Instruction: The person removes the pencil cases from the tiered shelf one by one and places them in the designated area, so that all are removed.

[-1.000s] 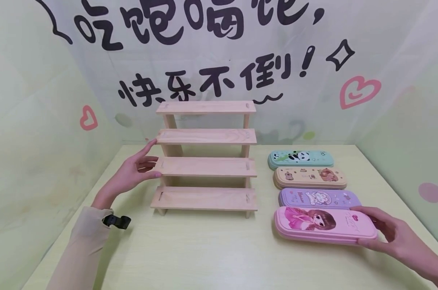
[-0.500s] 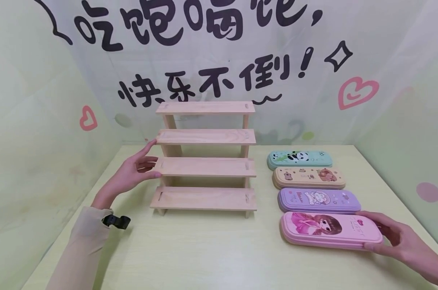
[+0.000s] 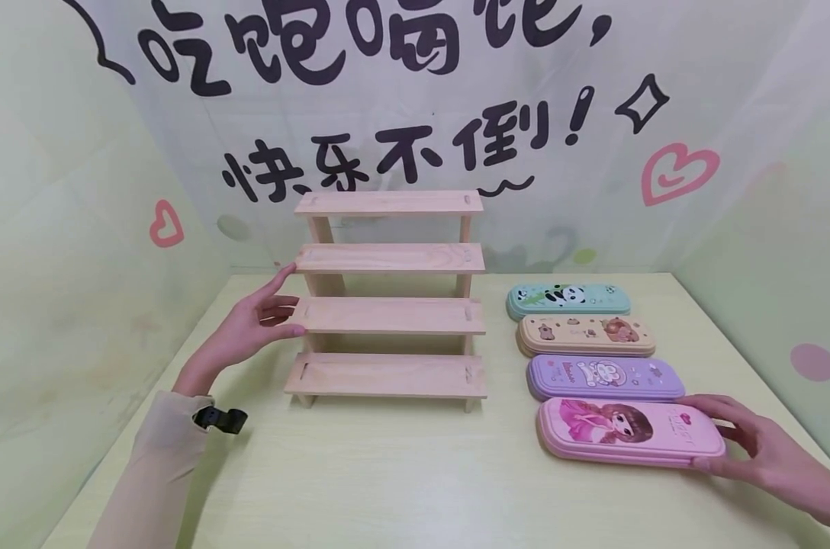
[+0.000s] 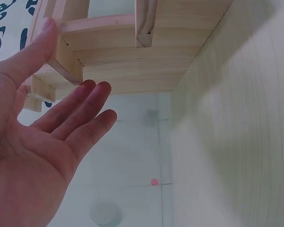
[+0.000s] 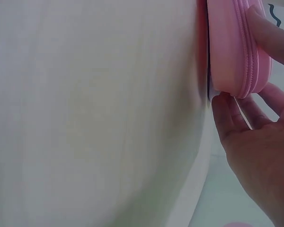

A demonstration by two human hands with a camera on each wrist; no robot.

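A pale wooden tiered rack (image 3: 393, 314) stands in the middle of the table. My left hand (image 3: 245, 329) is at its left end, touching the shelf edges with thumb and forefinger; in the left wrist view the other fingers stretch out loosely beneath a shelf board (image 4: 68, 66). At the right, my right hand (image 3: 758, 454) grips the right end of a pink zipped pencil case (image 3: 631, 433) printed with a doll-like girl. Thumb at the front and fingers behind, it keeps the case low over or on the table. Its zipper (image 5: 248, 52) shows in the right wrist view.
Behind the pink case lie a purple pencil case (image 3: 603, 377), a cream one (image 3: 587, 335) and a green panda one (image 3: 569, 300), in a row along the rack's right side. A printed cloth backdrop (image 3: 559, 229) encloses the table (image 3: 360, 480).
The pink case has shifted right and slightly toward me in my right hand, baring the front of the purple one. My left hand stays at the rack.
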